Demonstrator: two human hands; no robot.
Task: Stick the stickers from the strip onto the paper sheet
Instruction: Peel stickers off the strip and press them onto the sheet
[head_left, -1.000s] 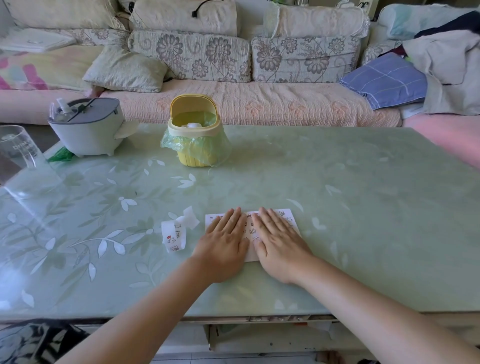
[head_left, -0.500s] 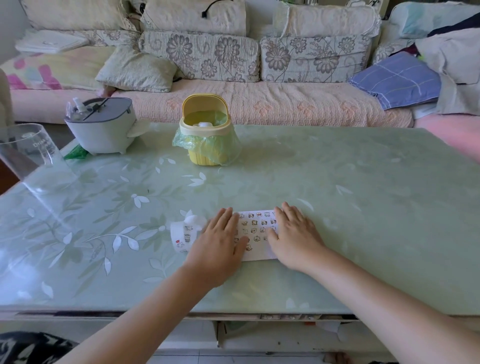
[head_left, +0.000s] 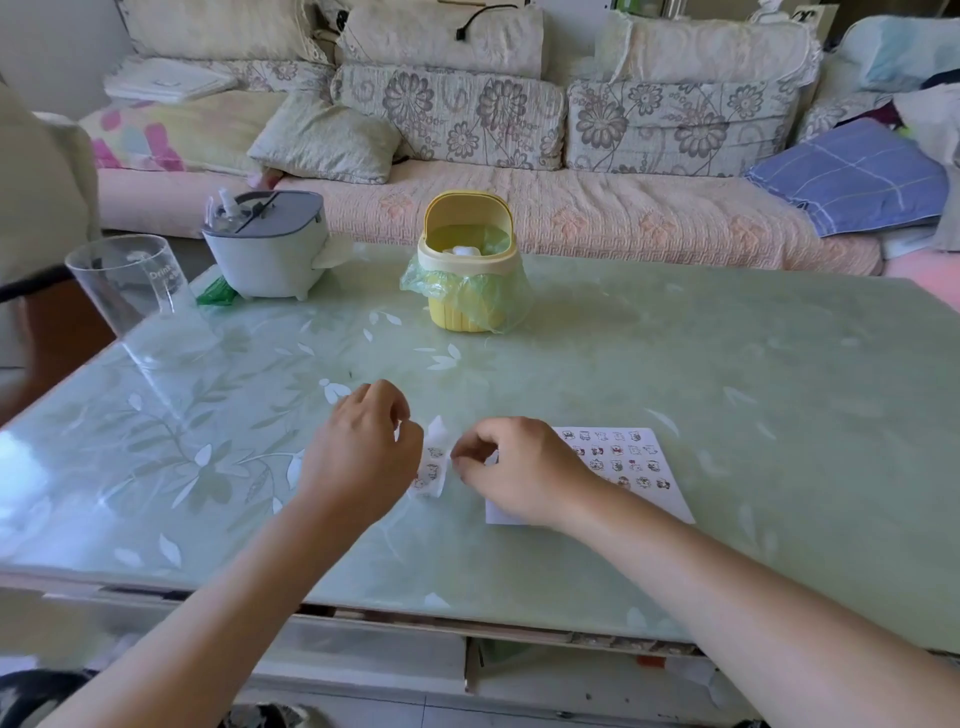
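Note:
The white paper sheet (head_left: 644, 493) lies flat on the green glass table (head_left: 727, 374) at centre right and carries several small cartoon stickers. Left of it, the curled white sticker strip (head_left: 435, 464) stands between my two hands. My left hand (head_left: 363, 457) is on the strip's left side with fingers curled round its edge, hiding part of it. My right hand (head_left: 514, 470) covers the sheet's left edge, its curled fingertips pinching at the strip's right edge.
A yellow mini bin (head_left: 467, 262) with a green bag stands at the table's back centre. A grey container (head_left: 267, 247) and a clear plastic cup (head_left: 130, 283) sit at the back left. A sofa with cushions runs behind the table.
Both hands have lifted off the paper sheet and moved left to the sticker strip. The whole sticker-covered sheet shows except its left edge. The camera has moved left.

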